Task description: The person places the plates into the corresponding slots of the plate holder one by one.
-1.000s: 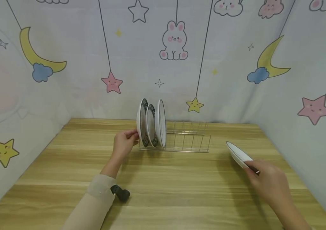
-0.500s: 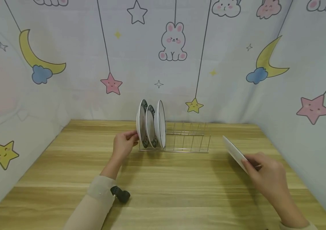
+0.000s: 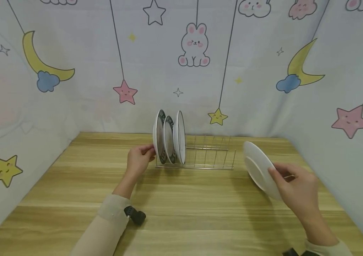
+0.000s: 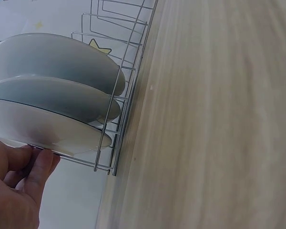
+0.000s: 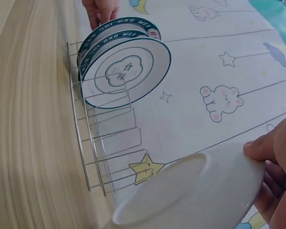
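Note:
A wire dish rack (image 3: 213, 168) stands toward the back of the table. Three plates lean upright in its left half: a green-rimmed plate (image 3: 159, 138) at the end, a smaller green-rimmed plate (image 3: 168, 140), then a white plate (image 3: 182, 138) with thin dark lines. My left hand (image 3: 138, 160) pinches the end wire of the rack, fingertips right beside the outermost plate (image 4: 43, 126). Off the rack's right end, my right hand (image 3: 298, 188) holds another white plate (image 3: 259, 167) by its edge, thumb on the underside. That plate is tilted, its foot ring facing left.
Bare slots with upright wires make up the rack's right half (image 5: 119, 143). Behind it hangs a white curtain (image 3: 156, 64) printed with stars, moons and a rabbit. The wooden table (image 3: 194, 213) extends in front. A black device (image 3: 135, 216) sits at the left sleeve cuff.
My right hand has turned the plate from lying nearly flat to steeply tilted, its underside now showing, and raised it slightly toward the rack. The left hand stays at the rack's end.

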A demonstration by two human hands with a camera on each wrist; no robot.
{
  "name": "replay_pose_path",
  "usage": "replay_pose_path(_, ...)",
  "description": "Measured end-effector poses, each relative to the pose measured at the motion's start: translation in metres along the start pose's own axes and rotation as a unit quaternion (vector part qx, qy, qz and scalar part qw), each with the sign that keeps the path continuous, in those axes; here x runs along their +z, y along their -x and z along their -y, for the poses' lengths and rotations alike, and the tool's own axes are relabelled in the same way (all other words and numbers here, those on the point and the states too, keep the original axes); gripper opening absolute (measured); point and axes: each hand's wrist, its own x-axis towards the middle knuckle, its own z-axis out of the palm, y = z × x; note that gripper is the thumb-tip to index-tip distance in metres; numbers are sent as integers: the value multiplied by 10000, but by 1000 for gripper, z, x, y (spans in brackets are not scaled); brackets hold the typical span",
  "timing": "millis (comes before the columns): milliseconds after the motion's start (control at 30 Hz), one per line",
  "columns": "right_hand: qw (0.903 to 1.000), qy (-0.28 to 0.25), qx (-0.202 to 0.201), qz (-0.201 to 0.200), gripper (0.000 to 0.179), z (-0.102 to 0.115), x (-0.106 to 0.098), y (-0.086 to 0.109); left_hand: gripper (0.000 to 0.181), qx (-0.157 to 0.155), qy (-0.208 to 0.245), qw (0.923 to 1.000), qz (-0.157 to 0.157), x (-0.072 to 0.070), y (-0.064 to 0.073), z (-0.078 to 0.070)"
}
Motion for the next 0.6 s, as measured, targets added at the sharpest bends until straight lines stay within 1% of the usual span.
replay_pose_path(133,9983,-143,565,-56,11,6,2,-3,23,25,-29,10000,-2,0,0,1)
replay_pose_path(233,9955,-220,912,-99,10,9,3,-4,23,55,-27,10000,-9,0,0,0)
replay_pose_path(367,9910,-454,1246,-199,11,14,6,-6,23,73,16,10000,-9,0,0,-1)
replay_pose_path(467,9862,-625,1512,-248,13,17,8,-8,23,66,44,10000,0,0,0,-1)
replay_pose_path(600,9772,-819,1937,-309,16,22,9,-10,23,71,-20,10000,5,-1,0,0)
